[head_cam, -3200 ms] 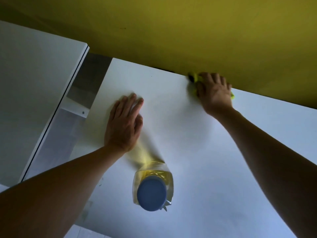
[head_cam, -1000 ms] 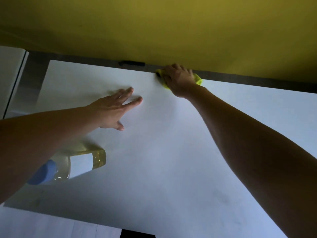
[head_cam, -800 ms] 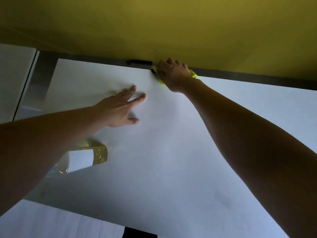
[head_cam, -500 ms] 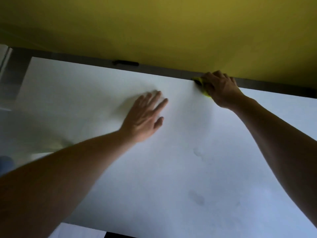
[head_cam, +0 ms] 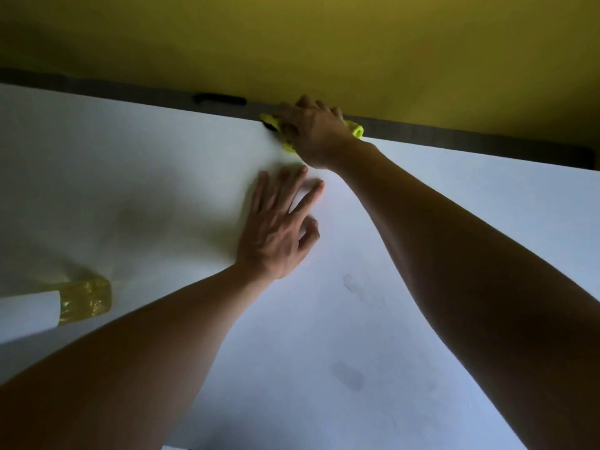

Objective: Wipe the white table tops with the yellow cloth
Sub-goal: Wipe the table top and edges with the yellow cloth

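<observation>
A white table top (head_cam: 130, 177) fills most of the view. At its far edge my right hand (head_cam: 313, 129) presses the yellow cloth (head_cam: 355, 128) onto the surface; most of the cloth is hidden under the hand, with bits showing on both sides. My left hand (head_cam: 279, 228) rests flat on the table just in front of it, fingers spread and straight, holding nothing.
A bottle of yellow liquid with a white label (head_cam: 78, 302) stands at the left edge. A dark gap (head_cam: 487, 141) runs between the table's far edge and the yellow wall (head_cam: 292, 43), with a small black object (head_cam: 219, 99) in it. Faint damp marks (head_cam: 349, 373) lie near the front.
My right hand has slid the cloth back and forth along the far edge and now sits closer to the left hand. The view has shifted, so the bottle shows again at the left.
</observation>
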`<move>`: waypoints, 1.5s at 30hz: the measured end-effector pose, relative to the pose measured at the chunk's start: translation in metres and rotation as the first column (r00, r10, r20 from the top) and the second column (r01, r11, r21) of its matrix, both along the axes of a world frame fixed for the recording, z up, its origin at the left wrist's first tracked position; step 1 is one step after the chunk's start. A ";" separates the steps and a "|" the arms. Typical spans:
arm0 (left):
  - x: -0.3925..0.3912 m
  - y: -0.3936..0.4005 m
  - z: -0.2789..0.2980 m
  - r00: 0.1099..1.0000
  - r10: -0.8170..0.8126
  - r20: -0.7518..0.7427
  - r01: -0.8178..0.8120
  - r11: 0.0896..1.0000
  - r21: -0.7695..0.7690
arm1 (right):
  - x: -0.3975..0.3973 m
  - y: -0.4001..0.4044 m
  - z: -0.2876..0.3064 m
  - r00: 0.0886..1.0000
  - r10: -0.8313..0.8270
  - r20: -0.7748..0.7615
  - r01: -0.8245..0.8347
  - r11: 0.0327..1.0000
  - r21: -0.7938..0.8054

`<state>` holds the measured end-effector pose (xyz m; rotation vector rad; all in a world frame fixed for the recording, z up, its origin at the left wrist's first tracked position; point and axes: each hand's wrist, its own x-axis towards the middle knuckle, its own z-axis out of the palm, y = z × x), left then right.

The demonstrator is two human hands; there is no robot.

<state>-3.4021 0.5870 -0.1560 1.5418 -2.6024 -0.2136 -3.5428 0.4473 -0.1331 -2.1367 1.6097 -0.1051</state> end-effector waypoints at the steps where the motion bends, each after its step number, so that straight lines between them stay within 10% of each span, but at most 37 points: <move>1: 0.000 0.000 -0.001 1.000 0.001 -0.001 -0.001 1.000 -0.006 | -0.003 0.000 0.001 1.000 0.010 0.005 -0.010 1.000 0.005; 11: -0.002 0.000 -0.001 0.999 0.011 -0.040 -0.013 0.999 -0.049 | -0.150 0.056 0.005 0.983 -0.184 0.007 0.184 0.982 0.035; 24: -0.004 0.002 -0.006 0.996 0.022 -0.087 -0.024 0.999 -0.026 | 0.042 -0.021 0.006 0.999 0.006 0.039 -0.010 0.995 0.098; 35: -0.001 0.001 -0.006 0.998 0.016 -0.068 -0.019 0.999 -0.050 | -0.177 0.067 0.024 0.917 -0.386 -0.105 0.398 0.903 0.160; 45: -0.003 0.001 -0.004 0.999 0.027 -0.046 -0.028 0.999 -0.023 | -0.040 0.023 0.006 0.975 -0.221 -0.037 0.222 0.974 0.041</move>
